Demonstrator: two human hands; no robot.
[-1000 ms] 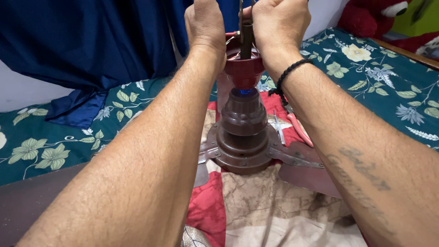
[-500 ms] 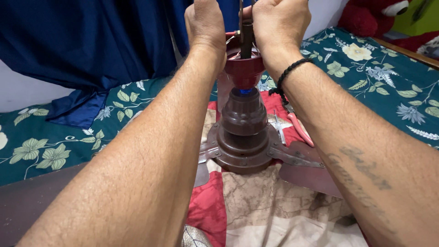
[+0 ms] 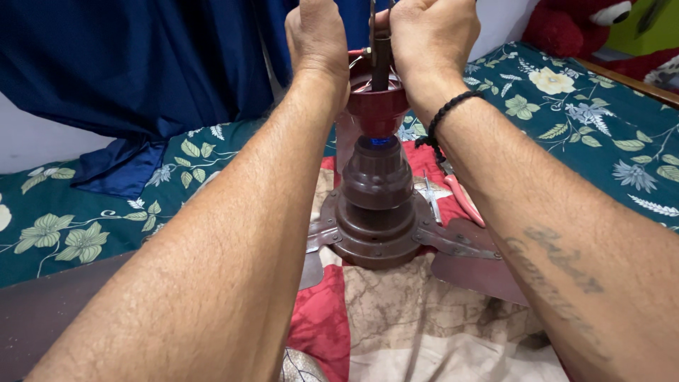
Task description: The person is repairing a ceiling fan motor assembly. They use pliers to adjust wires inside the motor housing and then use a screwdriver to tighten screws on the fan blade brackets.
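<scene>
Gripping the down rod [image 3: 381,60] above the maroon canopy cup [image 3: 375,106]: right hand [image 3: 431,39] closed on it; left hand [image 3: 317,35] closed beside cup, grip hidden. Fan motor [image 3: 375,212] upright on bed [image 3: 85,219].

Both bare forearms are reaching forward and up, the left hand [image 3: 316,35] and right hand [image 3: 431,35] curling closed side by side, knuckles facing the camera.

This is looking like a bedroom in a home: a teal bedsheet printed with leaves and flowers [image 3: 580,120] is covering a bed, a dark blue curtain [image 3: 141,64] is hanging behind, and a red plush toy [image 3: 573,28] is sitting in the corner.
</scene>
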